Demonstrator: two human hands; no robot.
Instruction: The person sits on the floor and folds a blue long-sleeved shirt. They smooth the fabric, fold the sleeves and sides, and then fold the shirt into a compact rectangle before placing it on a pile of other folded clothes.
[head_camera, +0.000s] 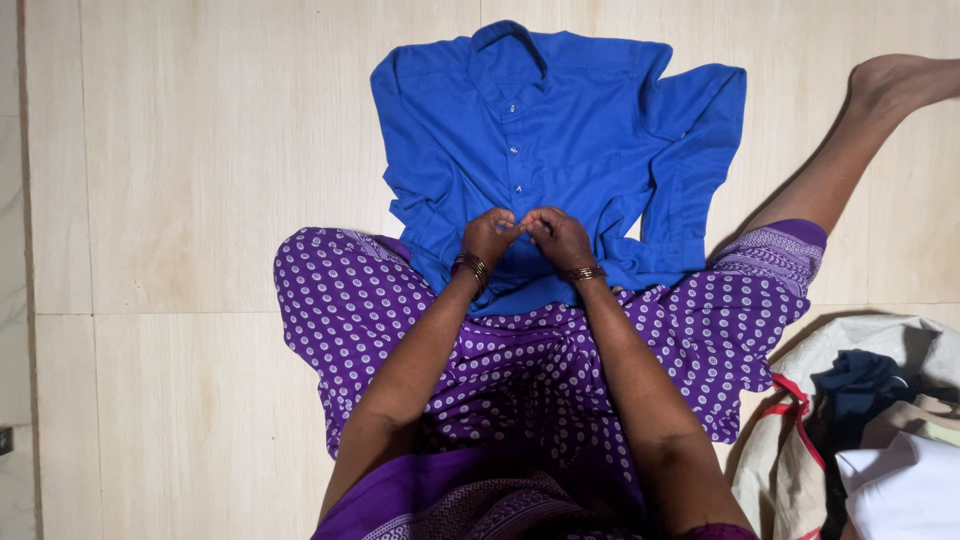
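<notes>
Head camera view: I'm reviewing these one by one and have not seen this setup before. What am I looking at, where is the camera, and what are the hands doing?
There is no machine here. A person sits on a pale tiled floor wearing a camera on the head, so the one picture looks straight down at their own arms and lap. A blue button-up shirt lies spread out on the floor in front of them, collar away from them, sleeves folded inward. The left hand and right hand meet at the shirt's front placket near its lower edge, fingers pinching the cloth there. Both wrists carry bangles. The person wears purple dotted clothing. At lower right stands an open bag holding more folded clothes.
</notes>
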